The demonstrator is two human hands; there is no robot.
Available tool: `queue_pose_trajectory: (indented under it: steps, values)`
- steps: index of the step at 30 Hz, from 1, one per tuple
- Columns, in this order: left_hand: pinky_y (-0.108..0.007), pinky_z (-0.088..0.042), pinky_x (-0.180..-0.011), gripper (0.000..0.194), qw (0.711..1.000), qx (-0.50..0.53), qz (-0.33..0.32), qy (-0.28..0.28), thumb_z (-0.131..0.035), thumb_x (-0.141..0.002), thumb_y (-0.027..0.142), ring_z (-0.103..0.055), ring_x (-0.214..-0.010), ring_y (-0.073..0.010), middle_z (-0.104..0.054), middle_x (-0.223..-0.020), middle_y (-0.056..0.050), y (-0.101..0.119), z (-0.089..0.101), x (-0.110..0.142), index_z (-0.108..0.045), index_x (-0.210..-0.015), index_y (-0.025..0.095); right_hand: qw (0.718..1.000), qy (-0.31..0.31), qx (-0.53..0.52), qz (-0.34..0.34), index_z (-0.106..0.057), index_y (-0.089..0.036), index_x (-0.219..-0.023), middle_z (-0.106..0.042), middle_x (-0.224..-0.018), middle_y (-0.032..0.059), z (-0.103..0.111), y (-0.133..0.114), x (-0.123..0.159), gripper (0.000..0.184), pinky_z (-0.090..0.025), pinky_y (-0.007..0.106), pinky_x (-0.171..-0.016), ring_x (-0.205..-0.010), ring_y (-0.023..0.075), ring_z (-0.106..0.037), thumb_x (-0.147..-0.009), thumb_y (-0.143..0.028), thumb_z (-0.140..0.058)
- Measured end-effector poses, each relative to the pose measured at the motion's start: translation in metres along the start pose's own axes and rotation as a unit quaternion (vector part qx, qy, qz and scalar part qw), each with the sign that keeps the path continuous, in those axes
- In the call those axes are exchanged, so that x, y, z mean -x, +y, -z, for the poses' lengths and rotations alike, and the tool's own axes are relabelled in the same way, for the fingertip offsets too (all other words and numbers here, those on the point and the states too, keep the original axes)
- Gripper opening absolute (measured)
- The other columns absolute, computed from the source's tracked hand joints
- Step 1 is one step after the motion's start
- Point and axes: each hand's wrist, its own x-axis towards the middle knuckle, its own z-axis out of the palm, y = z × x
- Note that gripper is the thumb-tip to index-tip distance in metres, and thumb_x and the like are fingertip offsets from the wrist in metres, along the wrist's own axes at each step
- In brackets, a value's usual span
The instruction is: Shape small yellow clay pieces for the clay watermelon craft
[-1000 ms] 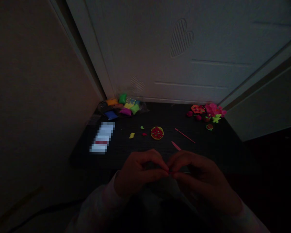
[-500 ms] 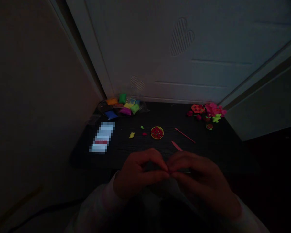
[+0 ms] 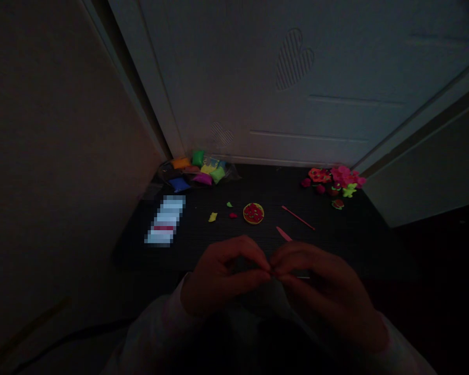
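Note:
My left hand (image 3: 229,271) and my right hand (image 3: 324,286) meet fingertip to fingertip over the table's front edge. Both are closed in a pinch, and a tiny dark reddish bit may sit between the tips, too dim to name. Beyond them lies a round clay pizza (image 3: 254,213), yellow-rimmed with a red top and green flecks. Left of it are small clay scraps: a yellow one (image 3: 212,217), a red one (image 3: 233,215) and a green one (image 3: 229,204). A pink clay knife (image 3: 284,233) lies just past my right fingers, partly hidden, with a thin pink modelling stick (image 3: 298,217) behind it.
Packets of coloured clay (image 3: 203,178) in clear plastic lie at the table's back left. A blurred-out bright rectangle (image 3: 166,219) is at the left. Pink and orange clay flowers (image 3: 342,177) and small figures stand at the back right. A white door (image 3: 234,78) rises behind the dark table (image 3: 359,239).
Both hands have shifted very slightly, and the fingertips remain pinched together. The things on the table have not moved.

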Motion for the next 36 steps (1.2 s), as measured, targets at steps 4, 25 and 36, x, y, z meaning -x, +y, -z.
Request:
queue_pose_trajectory:
  steps: [4,25,36]
  values:
    - [-0.024,-0.046,-0.064,0.005,0.985,-0.04,0.101,0.137,-0.061,-0.069,0.022,-0.059,-0.069,-0.0131,-0.065,-0.069,0.0,-0.024,0.012,-0.004,-0.063,-0.069,0.017,0.976,0.042,0.215,-0.003,-0.059,-0.02,-0.091,-0.066,-0.085,0.0021,-0.025,0.052,0.006,0.012,-0.042,0.036,-0.088,-0.082,0.0145,-0.06,-0.082,-0.02,-0.052]
    - [-0.032,-0.046,-0.076,0.017,0.869,-0.494,-0.006,0.021,-0.048,-0.081,0.017,-0.056,-0.081,-0.0162,-0.065,-0.083,-0.004,-0.105,0.011,0.0,-0.064,-0.086,0.017,0.96,-0.03,0.279,-0.01,-0.063,-0.02,-0.094,-0.064,-0.091,0.0066,-0.046,0.125,0.031,0.02,-0.048,0.035,-0.077,-0.087,0.018,-0.058,-0.083,-0.017,-0.047]
    - [-0.038,-0.039,-0.073,0.031,0.776,-0.63,-0.013,-0.043,-0.047,-0.081,0.02,-0.047,-0.079,-0.0197,-0.058,-0.08,-0.004,-0.098,-0.01,0.008,-0.057,-0.11,0.024,0.943,0.006,0.323,-0.081,-0.056,-0.014,-0.112,-0.062,-0.091,0.0106,-0.056,0.108,0.053,0.033,-0.042,0.038,-0.073,-0.083,0.0217,-0.052,-0.082,-0.013,-0.042]
